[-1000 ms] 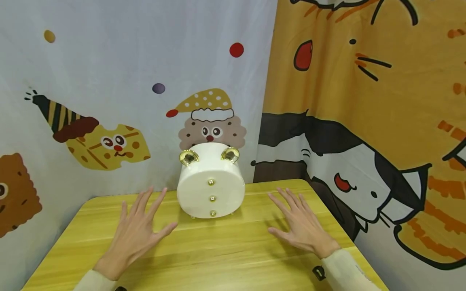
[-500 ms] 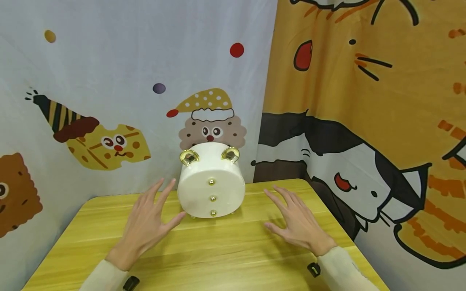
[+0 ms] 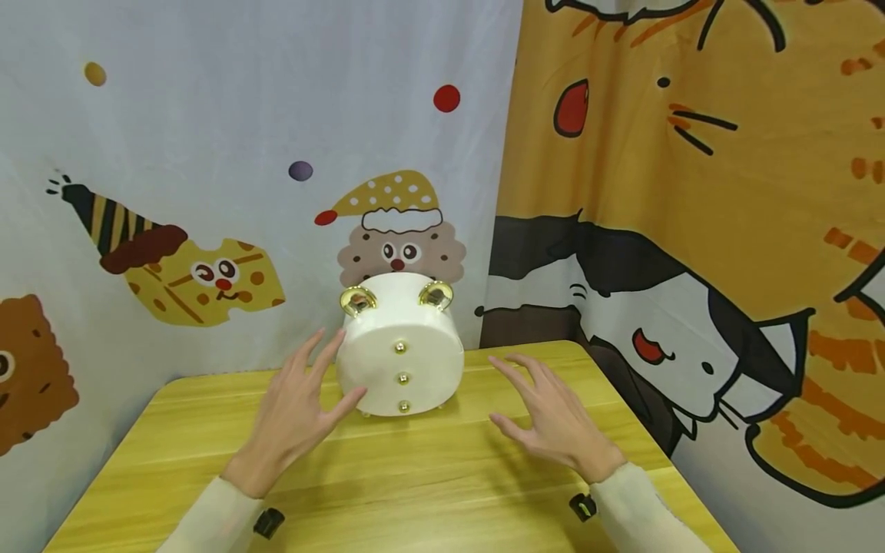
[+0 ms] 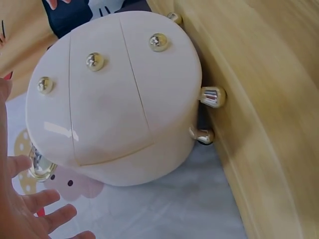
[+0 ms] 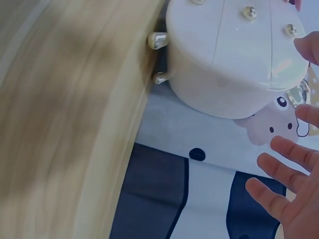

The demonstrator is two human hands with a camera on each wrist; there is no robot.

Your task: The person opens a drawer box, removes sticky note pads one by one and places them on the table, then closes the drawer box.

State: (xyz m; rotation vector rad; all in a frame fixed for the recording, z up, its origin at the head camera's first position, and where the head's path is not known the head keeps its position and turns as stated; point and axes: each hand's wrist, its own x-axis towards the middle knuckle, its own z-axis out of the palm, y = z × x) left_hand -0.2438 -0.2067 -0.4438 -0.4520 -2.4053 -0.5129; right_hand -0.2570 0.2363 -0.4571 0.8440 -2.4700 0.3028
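A glossy white jewelry box (image 3: 432,369) with rounded sides stands upright towards the back of the table. Three gold knobs run down its front, and two gold ear shapes (image 3: 436,295) sit on top. Seams divide the front into drawers, all closed, in the left wrist view; gold feet (image 4: 213,96) show underneath. My left hand (image 3: 293,418) is raised at the box's left, fingers spread, thumb overlapping its lower front edge in the head view. My right hand (image 3: 560,418) hovers to the right, fingers spread and a gap away from the box. Neither hand holds anything.
The wooden table (image 3: 387,491) has rounded back corners. Behind it hangs a pale curtain (image 3: 207,92) with cartoon prints, and an orange cat-print curtain (image 3: 622,177) covers the right side. Dark wrist straps (image 3: 268,523) show by both cream sleeves.
Both hands have moved inward towards the box, the left one further, so its thumb now overlaps the box front. The box has stayed in place.
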